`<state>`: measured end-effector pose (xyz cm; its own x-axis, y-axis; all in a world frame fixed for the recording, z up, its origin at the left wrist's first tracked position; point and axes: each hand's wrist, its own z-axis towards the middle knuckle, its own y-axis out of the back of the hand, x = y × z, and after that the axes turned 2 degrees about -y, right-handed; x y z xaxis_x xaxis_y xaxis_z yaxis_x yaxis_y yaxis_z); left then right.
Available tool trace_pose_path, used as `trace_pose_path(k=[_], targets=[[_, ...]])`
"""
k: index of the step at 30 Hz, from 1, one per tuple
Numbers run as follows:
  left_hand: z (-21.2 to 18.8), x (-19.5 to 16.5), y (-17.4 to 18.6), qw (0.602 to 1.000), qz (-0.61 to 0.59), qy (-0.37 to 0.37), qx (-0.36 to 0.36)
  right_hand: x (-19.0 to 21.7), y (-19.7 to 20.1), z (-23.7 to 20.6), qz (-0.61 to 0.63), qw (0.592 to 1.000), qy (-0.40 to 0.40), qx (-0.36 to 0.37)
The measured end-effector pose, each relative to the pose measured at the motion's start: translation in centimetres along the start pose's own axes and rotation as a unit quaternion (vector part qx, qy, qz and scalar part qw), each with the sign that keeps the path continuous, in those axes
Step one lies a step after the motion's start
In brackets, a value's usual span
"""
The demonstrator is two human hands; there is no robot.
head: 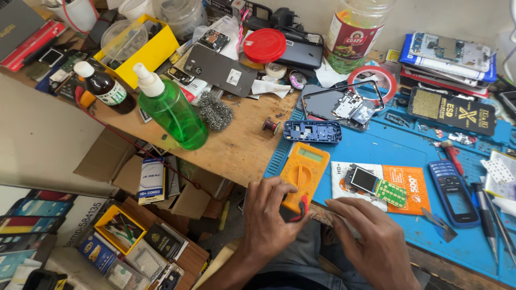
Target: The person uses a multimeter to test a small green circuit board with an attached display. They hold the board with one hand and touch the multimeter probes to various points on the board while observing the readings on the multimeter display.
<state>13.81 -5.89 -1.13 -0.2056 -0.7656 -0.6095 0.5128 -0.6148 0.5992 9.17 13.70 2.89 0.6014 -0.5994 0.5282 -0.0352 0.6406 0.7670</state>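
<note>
A yellow multimeter [304,171] lies at the near edge of the blue work mat [398,145]. My left hand [269,215] curls against its lower end, fingertips pinching a red probe plug [302,207]. My right hand [371,236] rests just right of it over the table edge, fingers bent; whether it holds anything is unclear. A small phone circuit board with a screen and green keypad [373,185] lies on an orange-and-white packet [411,185] beside my right hand. A blue phone frame [313,131] lies beyond the multimeter.
A blue keypad phone [454,190], a red-handled screwdriver [451,156] and tweezers [486,215] lie at the right. A green spray bottle [172,110], brown bottle [105,86], steel wool [214,110], yellow tray [145,48], tape roll [373,80] and stacked phones [449,53] crowd the wooden bench.
</note>
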Motion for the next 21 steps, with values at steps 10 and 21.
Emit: trace_pose_path(k=[10, 21], targets=[[1.8, 1.6, -1.7, 0.998, -0.048, -0.026, -0.019, -0.6, -0.8, 5.6, -0.019, 0.995, -0.093, 0.015], [-9.8, 11.2, -4.3, 0.960, -0.169, 0.056, 0.215, 1.0, -2.6, 4.6, -0.083, 0.984, 0.083, 0.136]])
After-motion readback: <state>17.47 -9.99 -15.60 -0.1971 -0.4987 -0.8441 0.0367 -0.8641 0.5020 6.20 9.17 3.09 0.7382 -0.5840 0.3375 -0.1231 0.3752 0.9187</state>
